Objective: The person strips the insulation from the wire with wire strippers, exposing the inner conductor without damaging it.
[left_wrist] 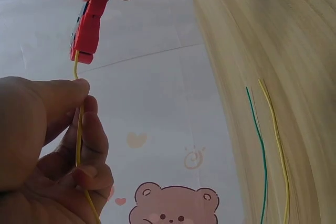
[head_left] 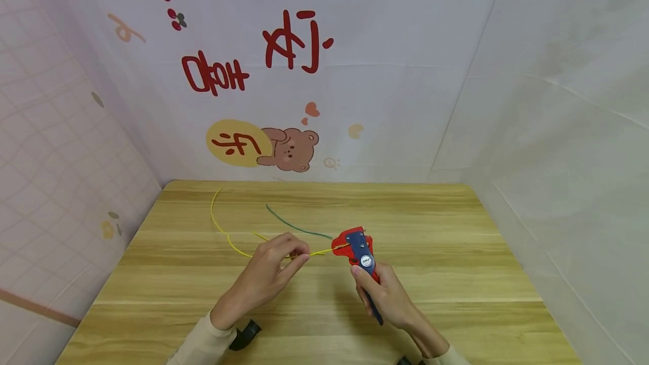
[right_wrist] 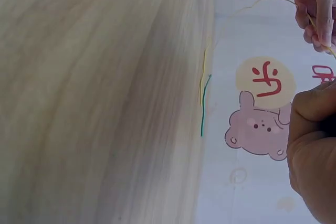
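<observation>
My left hand (head_left: 271, 266) pinches a thin yellow wire (left_wrist: 79, 140) between thumb and fingers. The wire's long tail curves away to the left in the head view. Its other end runs into the red nose of a red-and-blue wire stripper (head_left: 361, 246), which my right hand (head_left: 386, 295) grips by the handles. How far the wire reaches inside the tool is hidden. Beyond the hands a green wire (head_left: 294, 226) lies on the table. Beside it is a second yellow wire (left_wrist: 278, 140), partly covered by my left hand in the head view.
The wooden table (head_left: 456, 252) is bounded at the back by a hanging white cloth (head_left: 395, 100) with a bear print, and by pale cloth on both sides. A black curved piece (head_left: 245, 335) sits at my left wrist.
</observation>
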Action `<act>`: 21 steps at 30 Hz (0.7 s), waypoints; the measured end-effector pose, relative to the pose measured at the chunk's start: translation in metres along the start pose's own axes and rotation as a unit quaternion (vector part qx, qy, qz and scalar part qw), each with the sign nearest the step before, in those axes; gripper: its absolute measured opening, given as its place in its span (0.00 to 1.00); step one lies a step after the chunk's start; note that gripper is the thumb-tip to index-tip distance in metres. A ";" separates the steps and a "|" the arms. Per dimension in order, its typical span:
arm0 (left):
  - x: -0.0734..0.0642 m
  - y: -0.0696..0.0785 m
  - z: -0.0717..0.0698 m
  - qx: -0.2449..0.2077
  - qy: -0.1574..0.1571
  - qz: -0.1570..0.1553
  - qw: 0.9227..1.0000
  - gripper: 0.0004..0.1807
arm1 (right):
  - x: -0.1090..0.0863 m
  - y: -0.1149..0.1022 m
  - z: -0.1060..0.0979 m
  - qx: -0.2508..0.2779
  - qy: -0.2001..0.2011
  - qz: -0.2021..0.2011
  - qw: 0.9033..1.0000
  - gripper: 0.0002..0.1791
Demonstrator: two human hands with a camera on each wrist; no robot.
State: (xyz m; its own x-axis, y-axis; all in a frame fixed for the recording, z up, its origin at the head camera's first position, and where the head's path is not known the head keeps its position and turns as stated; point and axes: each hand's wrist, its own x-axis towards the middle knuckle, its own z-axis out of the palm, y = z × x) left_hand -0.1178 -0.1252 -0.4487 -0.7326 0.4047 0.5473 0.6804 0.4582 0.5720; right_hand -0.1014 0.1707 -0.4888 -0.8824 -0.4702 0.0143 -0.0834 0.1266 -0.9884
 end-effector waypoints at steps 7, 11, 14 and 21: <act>0.000 0.000 -0.003 0.000 -0.003 -0.004 1.000 0.08 | 0.001 -0.001 0.001 0.002 -0.004 0.005 1.000 0.29; 0.000 0.000 -0.004 -0.001 -0.002 -0.003 1.000 0.08 | 0.002 -0.002 0.002 0.006 -0.006 0.003 1.000 0.29; 0.000 -0.001 -0.004 -0.002 -0.001 0.000 1.000 0.08 | 0.002 -0.003 0.002 0.007 -0.003 0.003 1.000 0.28; 0.000 -0.001 -0.005 0.000 0.003 0.008 1.000 0.09 | 0.002 -0.004 0.002 0.010 -0.004 0.004 1.000 0.28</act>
State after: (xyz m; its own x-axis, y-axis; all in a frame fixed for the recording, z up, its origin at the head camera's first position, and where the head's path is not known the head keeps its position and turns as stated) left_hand -0.1184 -0.1298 -0.4462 -0.7219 0.4073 0.5594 0.6916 0.4514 0.5639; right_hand -0.1015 0.1674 -0.4847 -0.8792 -0.4764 0.0061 -0.0674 0.1116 -0.9915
